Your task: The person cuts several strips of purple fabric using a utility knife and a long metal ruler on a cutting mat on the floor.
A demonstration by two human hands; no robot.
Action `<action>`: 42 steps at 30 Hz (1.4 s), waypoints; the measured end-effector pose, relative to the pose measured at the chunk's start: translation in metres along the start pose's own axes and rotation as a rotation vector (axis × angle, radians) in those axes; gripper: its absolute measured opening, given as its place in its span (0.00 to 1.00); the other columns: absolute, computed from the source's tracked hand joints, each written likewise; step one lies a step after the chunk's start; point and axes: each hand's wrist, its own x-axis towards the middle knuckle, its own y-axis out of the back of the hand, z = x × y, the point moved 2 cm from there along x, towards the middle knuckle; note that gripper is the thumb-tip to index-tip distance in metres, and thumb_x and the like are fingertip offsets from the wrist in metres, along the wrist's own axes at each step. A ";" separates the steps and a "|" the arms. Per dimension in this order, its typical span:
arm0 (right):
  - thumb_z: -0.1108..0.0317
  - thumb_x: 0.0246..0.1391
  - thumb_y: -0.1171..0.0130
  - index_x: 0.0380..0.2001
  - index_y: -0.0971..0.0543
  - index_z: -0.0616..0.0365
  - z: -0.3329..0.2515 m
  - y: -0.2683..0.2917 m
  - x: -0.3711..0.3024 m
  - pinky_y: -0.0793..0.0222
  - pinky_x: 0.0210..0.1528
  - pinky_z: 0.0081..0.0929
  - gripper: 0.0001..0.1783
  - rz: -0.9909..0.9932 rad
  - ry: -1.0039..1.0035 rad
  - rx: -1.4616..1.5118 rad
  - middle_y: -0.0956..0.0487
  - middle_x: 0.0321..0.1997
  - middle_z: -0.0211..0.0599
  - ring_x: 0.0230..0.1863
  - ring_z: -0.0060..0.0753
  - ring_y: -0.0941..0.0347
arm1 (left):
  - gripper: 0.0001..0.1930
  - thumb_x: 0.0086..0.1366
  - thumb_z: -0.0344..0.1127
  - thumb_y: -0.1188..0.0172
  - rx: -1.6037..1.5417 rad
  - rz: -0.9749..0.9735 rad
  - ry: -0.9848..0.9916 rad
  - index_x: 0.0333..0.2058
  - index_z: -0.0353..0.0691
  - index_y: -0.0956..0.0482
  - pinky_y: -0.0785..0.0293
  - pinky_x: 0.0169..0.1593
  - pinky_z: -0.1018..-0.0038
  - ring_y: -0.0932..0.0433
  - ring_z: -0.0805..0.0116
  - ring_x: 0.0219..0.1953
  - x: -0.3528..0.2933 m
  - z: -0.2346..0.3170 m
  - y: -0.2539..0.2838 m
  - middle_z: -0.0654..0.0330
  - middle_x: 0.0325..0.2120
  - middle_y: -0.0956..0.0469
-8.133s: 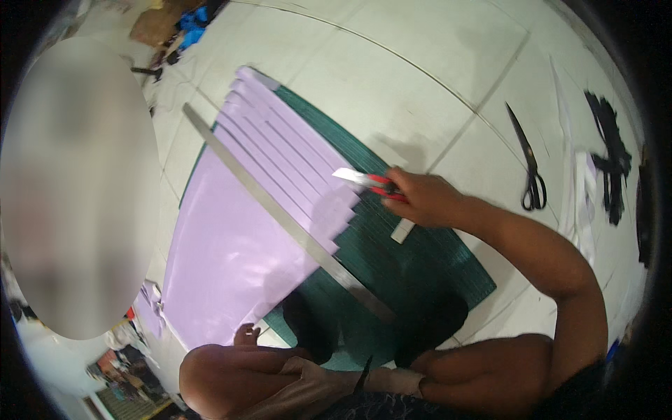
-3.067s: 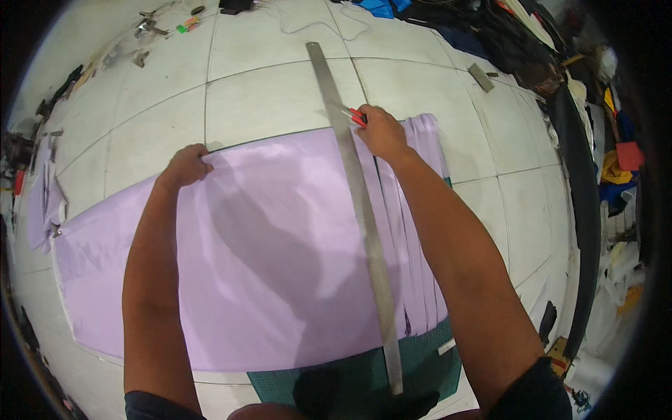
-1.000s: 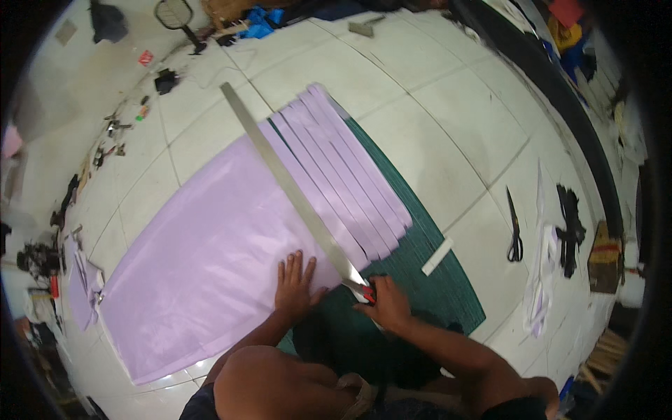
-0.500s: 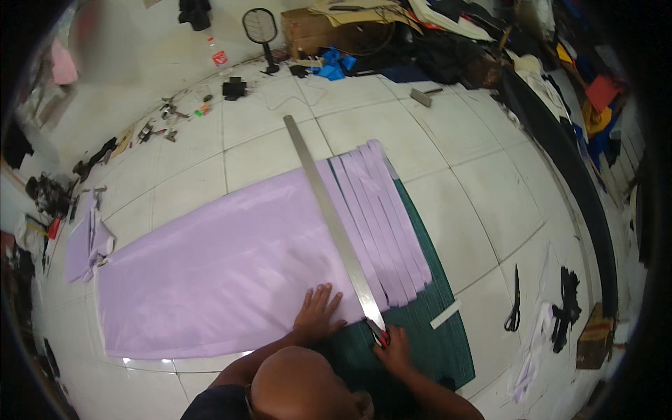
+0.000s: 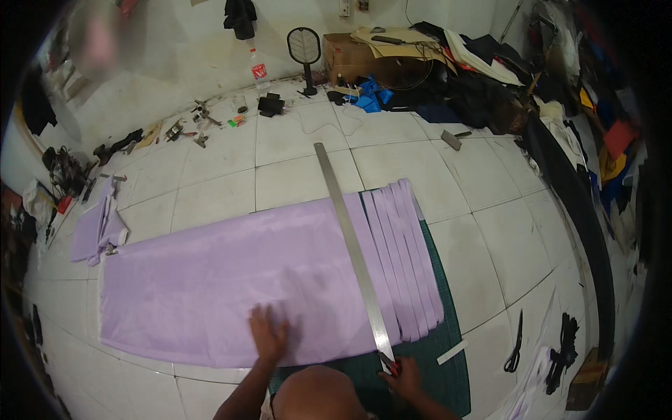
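Several strips at the right end of the purple cloth looked already cut; the broad part left of the ruler seemed uncut. The cloth lay partly on a green mat. The right hand gripped a knife at the ruler's near end; the left hand was spread over the cloth, contact unclear.

This looks like a fabric-cutting workshop: lilac material lies on a green mat on the tiled floor, under a long metal straightedge; black scissors sit at four o'clock, small tools at ten, piled dark materials between one and two.
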 end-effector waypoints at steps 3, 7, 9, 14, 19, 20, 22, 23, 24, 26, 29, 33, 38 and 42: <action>0.49 0.40 0.22 0.40 0.24 0.63 0.003 0.001 0.006 0.29 0.39 0.38 0.33 0.098 -0.080 0.144 0.24 0.35 0.44 0.36 0.41 0.26 | 0.35 0.67 0.50 0.43 0.100 0.063 0.255 0.65 0.33 0.39 0.58 0.70 0.41 0.51 0.31 0.70 0.026 -0.053 0.024 0.33 0.67 0.47; 0.47 0.40 0.23 0.35 0.24 0.63 -0.010 0.005 0.016 0.30 0.36 0.35 0.32 0.109 -0.271 0.252 0.25 0.28 0.39 0.31 0.36 0.28 | 0.36 0.67 0.51 0.42 0.060 0.102 0.023 0.66 0.36 0.38 0.57 0.70 0.43 0.51 0.32 0.70 0.131 -0.051 0.011 0.35 0.68 0.47; 0.47 0.40 0.23 0.33 0.24 0.62 -0.007 0.007 0.024 0.30 0.35 0.34 0.31 0.034 -0.255 0.156 0.26 0.27 0.37 0.30 0.35 0.29 | 0.36 0.67 0.52 0.42 0.080 0.088 -0.067 0.67 0.39 0.38 0.56 0.70 0.44 0.51 0.33 0.70 0.195 -0.031 -0.011 0.36 0.69 0.48; 0.45 0.39 0.23 0.32 0.25 0.60 0.016 -0.003 0.023 0.31 0.35 0.35 0.31 -0.099 -0.357 -0.004 0.26 0.30 0.38 0.32 0.36 0.29 | 0.39 0.67 0.58 0.45 0.157 0.006 -0.264 0.68 0.42 0.41 0.59 0.72 0.46 0.52 0.38 0.72 0.306 0.032 -0.066 0.40 0.70 0.49; 0.45 0.40 0.24 0.32 0.26 0.59 0.014 -0.013 0.012 0.31 0.37 0.38 0.31 -0.065 -0.351 -0.033 0.28 0.32 0.39 0.34 0.37 0.30 | 0.41 0.66 0.63 0.49 0.274 -0.157 -0.271 0.70 0.42 0.43 0.63 0.73 0.49 0.57 0.42 0.74 0.310 0.029 -0.097 0.41 0.71 0.52; 0.45 0.40 0.24 0.32 0.26 0.59 0.006 -0.014 0.012 0.32 0.37 0.38 0.31 -0.082 -0.377 -0.022 0.28 0.32 0.40 0.34 0.37 0.30 | 0.42 0.66 0.63 0.49 0.283 -0.177 -0.268 0.70 0.42 0.44 0.64 0.73 0.50 0.57 0.43 0.74 0.309 0.029 -0.097 0.41 0.71 0.52; 0.46 0.40 0.24 0.31 0.27 0.59 -0.008 -0.010 0.013 0.32 0.36 0.38 0.30 -0.034 -0.448 0.102 0.29 0.32 0.38 0.34 0.37 0.30 | 0.42 0.66 0.63 0.49 0.301 -0.213 -0.259 0.70 0.42 0.45 0.65 0.74 0.50 0.58 0.43 0.74 0.311 0.033 -0.097 0.41 0.71 0.53; 0.46 0.41 0.24 0.31 0.27 0.59 -0.012 -0.007 0.012 0.32 0.35 0.39 0.30 0.002 -0.483 0.162 0.30 0.31 0.37 0.33 0.36 0.30 | 0.42 0.66 0.62 0.49 0.309 -0.231 -0.255 0.70 0.42 0.46 0.65 0.74 0.50 0.58 0.43 0.74 0.313 0.038 -0.098 0.40 0.71 0.53; 0.47 0.41 0.24 0.31 0.27 0.59 0.002 -0.014 0.013 0.33 0.34 0.39 0.29 0.010 -0.435 0.130 0.30 0.31 0.38 0.33 0.38 0.30 | 0.42 0.67 0.62 0.49 0.315 -0.249 -0.256 0.70 0.42 0.46 0.65 0.74 0.50 0.58 0.43 0.74 0.315 0.046 -0.101 0.40 0.71 0.53; 0.48 0.41 0.24 0.30 0.28 0.58 0.031 -0.027 -0.003 0.33 0.33 0.41 0.29 0.039 -0.370 0.055 0.30 0.31 0.40 0.33 0.42 0.30 | 0.41 0.67 0.58 0.47 0.307 -0.226 -0.274 0.70 0.41 0.47 0.64 0.73 0.49 0.57 0.42 0.74 0.318 0.053 -0.104 0.40 0.71 0.53; 0.49 0.42 0.24 0.30 0.28 0.58 0.003 -0.015 0.014 0.33 0.32 0.44 0.28 0.039 -0.153 -0.019 0.30 0.32 0.45 0.32 0.49 0.29 | 0.41 0.67 0.59 0.47 0.333 -0.212 -0.282 0.71 0.42 0.47 0.64 0.73 0.49 0.56 0.42 0.73 0.315 0.032 -0.092 0.40 0.71 0.52; 0.49 0.45 0.27 0.32 0.27 0.58 -0.008 -0.006 0.020 0.34 0.34 0.45 0.26 -0.034 -0.326 0.025 0.30 0.34 0.48 0.34 0.54 0.30 | 0.41 0.67 0.59 0.48 0.400 -0.210 -0.288 0.71 0.42 0.48 0.64 0.73 0.48 0.56 0.41 0.73 0.316 0.032 -0.101 0.40 0.71 0.53; 0.52 0.49 0.31 0.37 0.26 0.59 -0.023 0.037 0.025 0.33 0.39 0.43 0.23 -0.136 -0.343 0.182 0.30 0.37 0.46 0.36 0.49 0.29 | 0.41 0.70 0.61 0.55 0.520 -0.241 -0.246 0.72 0.43 0.52 0.68 0.74 0.49 0.61 0.45 0.75 0.311 0.046 -0.108 0.44 0.73 0.58; 0.53 0.51 0.33 0.41 0.26 0.59 -0.003 0.109 0.025 0.32 0.42 0.38 0.23 -0.230 -0.039 0.190 0.30 0.39 0.44 0.39 0.43 0.30 | 0.40 0.68 0.58 0.49 0.513 -0.134 -0.253 0.71 0.41 0.49 0.64 0.73 0.49 0.58 0.43 0.74 0.304 0.062 -0.092 0.42 0.72 0.55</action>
